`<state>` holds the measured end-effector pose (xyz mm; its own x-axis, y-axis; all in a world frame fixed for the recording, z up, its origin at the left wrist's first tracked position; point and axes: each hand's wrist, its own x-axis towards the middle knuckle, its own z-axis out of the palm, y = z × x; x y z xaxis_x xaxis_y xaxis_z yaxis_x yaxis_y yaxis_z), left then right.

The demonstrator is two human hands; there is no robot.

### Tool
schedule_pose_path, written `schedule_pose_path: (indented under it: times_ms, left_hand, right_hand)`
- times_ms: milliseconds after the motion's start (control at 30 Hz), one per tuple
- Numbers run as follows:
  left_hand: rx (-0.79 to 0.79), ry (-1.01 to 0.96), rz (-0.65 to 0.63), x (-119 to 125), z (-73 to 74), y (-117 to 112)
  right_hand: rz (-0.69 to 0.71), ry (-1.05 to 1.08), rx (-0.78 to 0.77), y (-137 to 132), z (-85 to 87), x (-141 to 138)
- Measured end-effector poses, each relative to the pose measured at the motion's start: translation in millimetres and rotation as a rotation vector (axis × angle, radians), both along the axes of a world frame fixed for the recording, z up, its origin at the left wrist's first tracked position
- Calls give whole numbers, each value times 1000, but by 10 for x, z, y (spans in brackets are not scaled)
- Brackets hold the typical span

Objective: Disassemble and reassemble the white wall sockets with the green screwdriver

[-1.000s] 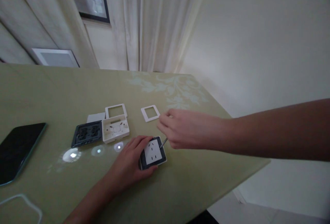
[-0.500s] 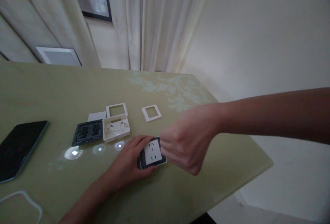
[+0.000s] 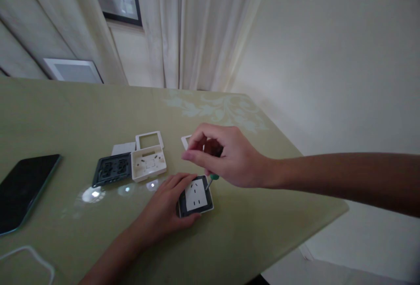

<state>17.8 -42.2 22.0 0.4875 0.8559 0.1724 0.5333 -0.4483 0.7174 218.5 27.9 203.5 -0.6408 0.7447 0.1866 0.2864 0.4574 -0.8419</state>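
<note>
Green-ended screwdriver [image 3: 214,176], one, tilts into the right edge of a socket unit [image 3: 196,195], with the right hand [image 3: 234,156] about it, thumb and forefinger bent, whether gripping the handle one cannot tell. Socket unit, one, lies on the table [image 3: 246,232] between the left hand's [image 3: 170,199] clamped thumb and fingers, seated on a white base, dark border bare of trim; work there looks under way, unfinished. Beyond lie parts not joined: slim white frame [image 3: 184,141], partly hidden; open white box [image 3: 149,173]; second frame [image 3: 138,142]; dark panel [image 3: 111,169]; flat white plate [image 3: 123,148].
</note>
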Motion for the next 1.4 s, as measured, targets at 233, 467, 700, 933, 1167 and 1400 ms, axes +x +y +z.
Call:
schedule_pose_path:
  times_ms: [233,467,700,933,1167,1400]
  left_hand:
    - [-12,-5,-6,-11,17,9]
    - [10,25,-6,-30,2,-20]
    - [79,104,52,-19,14,-69]
    - [145,155,128,-9,-64,-106]
    - [168,104,118,-64,-79,-48]
    - [180,129,135,-64,-51,-51]
  right_hand:
    - [192,360,-109,76,-253,191]
    - [-71,194,297,-39,-287,310]
    - [-42,126,287,73,-333,228]
    - [-420,-547,726,-109,-158,372]
    - [172,-188,669,-66,-122,375]
    - [-184,-451,694,-70,-141,435]
